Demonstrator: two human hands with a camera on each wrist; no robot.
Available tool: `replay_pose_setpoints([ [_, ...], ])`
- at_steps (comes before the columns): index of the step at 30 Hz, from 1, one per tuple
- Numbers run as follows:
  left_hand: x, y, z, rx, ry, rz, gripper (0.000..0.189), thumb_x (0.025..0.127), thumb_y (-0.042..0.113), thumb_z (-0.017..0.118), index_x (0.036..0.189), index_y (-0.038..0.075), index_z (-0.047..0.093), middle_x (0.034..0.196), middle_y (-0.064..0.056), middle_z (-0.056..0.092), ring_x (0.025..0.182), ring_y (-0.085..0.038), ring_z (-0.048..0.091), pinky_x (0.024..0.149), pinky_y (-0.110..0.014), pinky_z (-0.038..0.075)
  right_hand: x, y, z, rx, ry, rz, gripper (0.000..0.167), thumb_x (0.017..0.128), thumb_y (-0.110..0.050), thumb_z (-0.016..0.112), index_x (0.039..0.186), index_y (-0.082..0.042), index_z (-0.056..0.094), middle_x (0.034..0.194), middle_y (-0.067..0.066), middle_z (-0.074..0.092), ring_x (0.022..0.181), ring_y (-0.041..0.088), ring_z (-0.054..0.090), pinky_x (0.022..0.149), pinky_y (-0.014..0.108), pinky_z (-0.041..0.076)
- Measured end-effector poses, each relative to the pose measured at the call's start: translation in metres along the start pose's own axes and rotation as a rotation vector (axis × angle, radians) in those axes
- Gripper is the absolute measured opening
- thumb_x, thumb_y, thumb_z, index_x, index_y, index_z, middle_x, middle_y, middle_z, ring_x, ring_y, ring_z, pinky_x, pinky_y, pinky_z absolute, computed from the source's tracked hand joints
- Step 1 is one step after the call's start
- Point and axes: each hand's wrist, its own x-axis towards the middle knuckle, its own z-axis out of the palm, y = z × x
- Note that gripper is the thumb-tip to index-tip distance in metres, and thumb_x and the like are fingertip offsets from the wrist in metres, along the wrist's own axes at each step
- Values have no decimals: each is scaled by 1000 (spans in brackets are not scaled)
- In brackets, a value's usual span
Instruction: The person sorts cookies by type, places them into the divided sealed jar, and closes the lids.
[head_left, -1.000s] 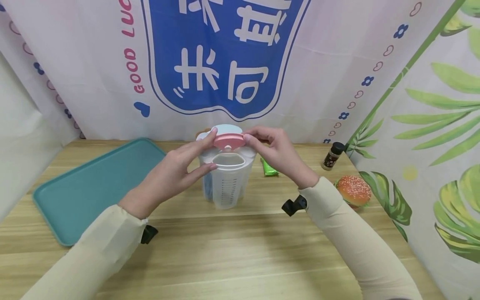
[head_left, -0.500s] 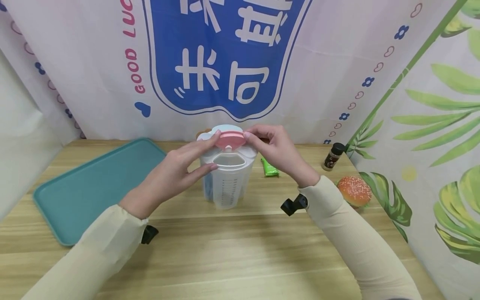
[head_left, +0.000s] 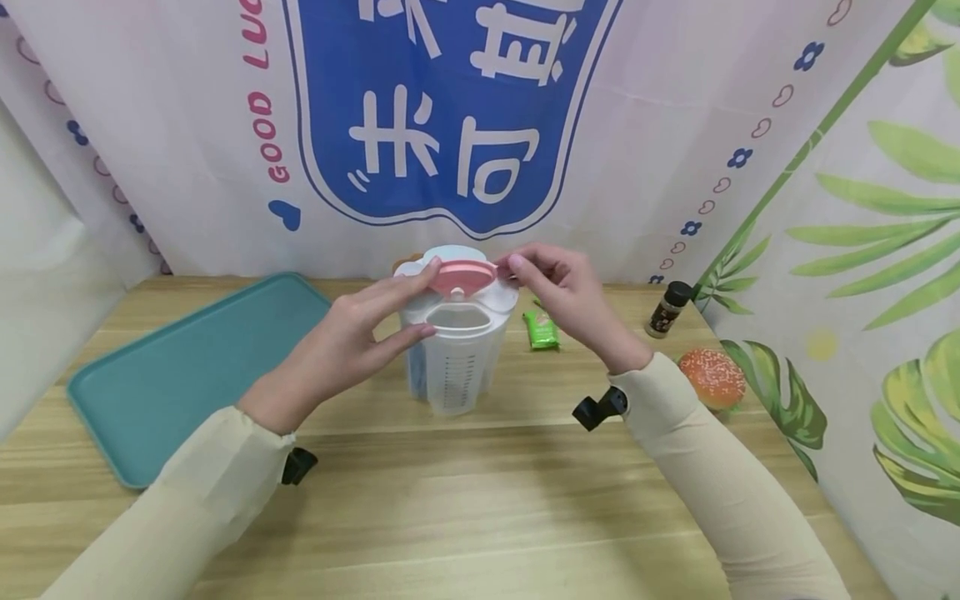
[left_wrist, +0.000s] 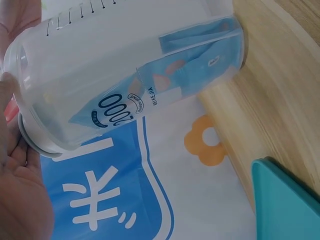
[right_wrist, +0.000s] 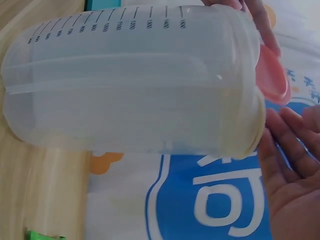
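A translucent plastic storage canister (head_left: 459,379) with measuring marks stands upright on the table. Its pink flap lid (head_left: 467,277) is tipped up behind the open pour hole. My left hand (head_left: 345,337) rests along the canister's left top, index fingertip at the flap and thumb at the front rim, fingers fairly straight. At the right of the flap is my right hand (head_left: 573,287), loosely bent, with its fingertips beside the lid edge; in the right wrist view nothing lies between its fingers. Blue packets (left_wrist: 200,60) show through the canister wall in the left wrist view.
On the left lies a teal tray (head_left: 202,367). Right of the canister are a green packet (head_left: 542,331), a black-capped seasoning bottle (head_left: 667,308) and a toy burger (head_left: 711,379). A printed curtain (head_left: 210,167) hangs behind the table.
My right hand has let go of the pink flap and moved slightly right. The flap stays raised. The left hand has barely moved.
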Motion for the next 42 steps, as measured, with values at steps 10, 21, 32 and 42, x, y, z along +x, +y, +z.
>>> replay_pose_setpoints([
  [10,1,1,-1,-12,7,-7,78,91,8,81,159,16,45,154,-11,60,139,-32,61,110,-48,55,-1,56,-18,75,193,284,29,108,-13,57,124,10,65,107,7,72,93,10,70,83,22,64],
  [21,-3,1,-1,-11,22,-13,77,92,11,80,160,17,44,153,-10,60,140,-31,61,111,-47,55,-22,128,-21,-338,-54,602,42,109,-19,55,143,6,53,140,30,60,129,43,60,105,51,58],
  [32,-2,2,0,-29,14,-7,76,93,10,79,160,18,45,155,-10,59,141,-31,60,111,-48,55,-25,157,-20,-455,-176,606,52,112,-22,49,159,-3,40,136,27,59,111,31,63,86,35,61],
  [42,-2,1,2,-35,26,-11,76,92,11,80,160,18,45,155,-9,59,141,-31,59,112,-46,54,-22,161,-24,-457,-258,621,57,110,-19,52,161,-1,34,141,35,55,116,39,65,99,46,60],
])
